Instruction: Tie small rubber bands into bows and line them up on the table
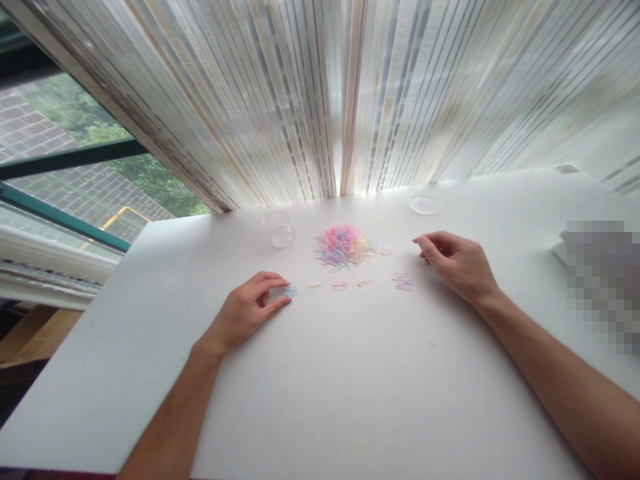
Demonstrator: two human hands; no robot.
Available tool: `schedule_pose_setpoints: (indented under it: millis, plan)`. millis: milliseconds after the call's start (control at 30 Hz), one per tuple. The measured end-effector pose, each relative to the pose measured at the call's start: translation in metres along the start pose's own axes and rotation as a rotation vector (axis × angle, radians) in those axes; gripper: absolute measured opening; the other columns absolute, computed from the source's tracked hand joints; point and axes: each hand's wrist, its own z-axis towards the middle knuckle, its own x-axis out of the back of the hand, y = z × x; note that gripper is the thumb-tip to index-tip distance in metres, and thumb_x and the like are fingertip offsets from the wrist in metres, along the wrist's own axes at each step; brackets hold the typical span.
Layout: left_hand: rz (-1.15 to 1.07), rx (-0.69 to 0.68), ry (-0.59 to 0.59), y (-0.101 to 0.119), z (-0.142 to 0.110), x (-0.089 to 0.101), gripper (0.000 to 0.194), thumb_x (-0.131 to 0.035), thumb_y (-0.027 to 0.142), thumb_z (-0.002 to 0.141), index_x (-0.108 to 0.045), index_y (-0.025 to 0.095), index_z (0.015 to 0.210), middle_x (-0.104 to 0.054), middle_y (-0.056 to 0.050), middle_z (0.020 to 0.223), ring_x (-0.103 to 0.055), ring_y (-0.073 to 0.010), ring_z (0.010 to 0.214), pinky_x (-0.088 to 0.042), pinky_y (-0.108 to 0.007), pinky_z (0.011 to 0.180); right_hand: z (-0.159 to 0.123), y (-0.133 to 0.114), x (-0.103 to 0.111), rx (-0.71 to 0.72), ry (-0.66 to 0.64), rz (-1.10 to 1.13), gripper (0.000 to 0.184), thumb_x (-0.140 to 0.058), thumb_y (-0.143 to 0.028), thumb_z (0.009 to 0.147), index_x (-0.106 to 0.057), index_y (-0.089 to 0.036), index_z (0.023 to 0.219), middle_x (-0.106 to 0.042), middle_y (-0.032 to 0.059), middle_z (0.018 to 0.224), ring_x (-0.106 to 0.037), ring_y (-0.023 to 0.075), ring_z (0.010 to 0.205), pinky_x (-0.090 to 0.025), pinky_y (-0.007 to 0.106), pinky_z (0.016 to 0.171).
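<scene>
My left hand (250, 305) rests on the white table, its thumb and fingers apart. Small light-blue rubber bands (291, 291) lie at its fingertips. To the right, my right hand (456, 265) hovers over or rests on the table with fingers curled and thumb pressed toward the index finger. Whatever it may pinch is too small to make out. Between the hands is a tangled heap of pastel rubber bands (343, 245). In front of the heap runs a row: a yellowish band (314, 286), pink bands (339, 286), another pinkish band (365, 283) and a pink-purple group (402, 281).
A clear round container (279, 230) stands behind my left hand, and a clear round lid (424, 204) lies at the back right. Striped curtains (280, 100) hang along the table's far edge. A blurred-out object (605, 280) sits at the right; a window is at the left.
</scene>
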Motion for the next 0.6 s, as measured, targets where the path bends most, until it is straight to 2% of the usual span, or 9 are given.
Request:
schedule_pose_setpoints:
  millis: [233, 600]
  plan:
    - [-0.031, -0.016, 0.028, -0.0012, 0.0022, -0.0003, 0.030, -0.065, 0.045, 0.093, -0.072, 0.021, 0.110, -0.067, -0.007, 0.112, -0.049, -0.0098, 0.061, -0.050, -0.025, 0.065, 0.0002, 0.0011, 0.0000, -0.002, -0.006, -0.015, 0.027, -0.062, -0.046, 0.087, -0.075, -0.022, 0.085, -0.071, 0.0022, 0.069, -0.063, 0.0184, 0.062, -0.049, 0.030, 0.062]
    - [-0.020, -0.026, -0.006, 0.0024, 0.0023, 0.0004, 0.030, -0.064, 0.045, 0.094, -0.075, 0.023, 0.112, -0.072, -0.008, 0.117, -0.055, -0.0115, 0.064, -0.053, -0.027, 0.065, 0.0007, 0.0012, -0.0004, 0.017, -0.004, -0.022, 0.027, -0.062, -0.045, 0.087, -0.075, -0.022, 0.084, -0.071, 0.0020, 0.068, -0.064, 0.0183, 0.061, -0.049, 0.029, 0.060]
